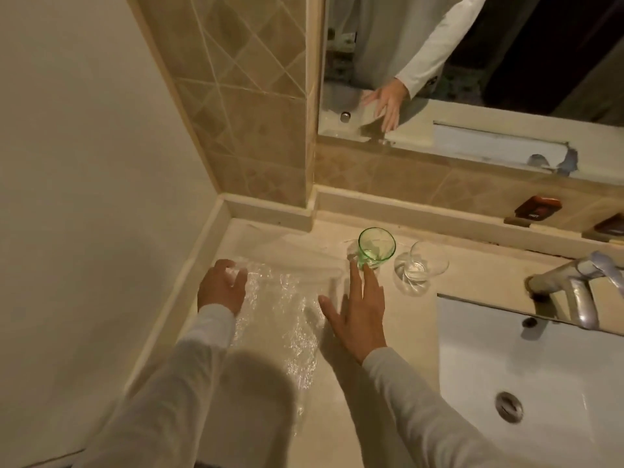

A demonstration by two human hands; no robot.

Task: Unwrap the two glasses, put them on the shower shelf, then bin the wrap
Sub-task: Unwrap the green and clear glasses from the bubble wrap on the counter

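Left hand (221, 287): fingers curled down over the far left edge of the clear bubble wrap sheet (283, 319), gripping it against the counter. A pale long sleeve covers the forearm to the wrist.

Right hand (358, 312): flat and wide, fingers straight and spread, palm down on the right edge of the wrap. The thumb points left across the sheet. The longest fingertips lie just beside the base of the green-tinted drinking glass (376, 248); whether they touch it cannot be determined.

The wrap lies unrolled and flat on the beige stone counter (398, 336), running from the near edge toward the back corner, between the two hands.

Glass positions:
- The green-tinted glass stands upright, mouth up, on the counter near the back ledge, at the far right corner of the wrap. No wrap covers it.
- The clear colourless drinking glass (420, 265) stands just to the right of the green one, unwrapped, close to it but apart. It appears tilted toward the right; the wide-angle view makes this uncertain.

Surroundings:
- White ceramic basin (547, 359) set into the counter at right, with a round metal drain (509, 407).
- Metal tap (580, 292) behind the basin.
- Wall mirror (472, 45) above the tiled backsplash, reflecting one sleeve and an outstretched hand.
- Two dark brown items (538, 206) on the back ledge, too small to identify.
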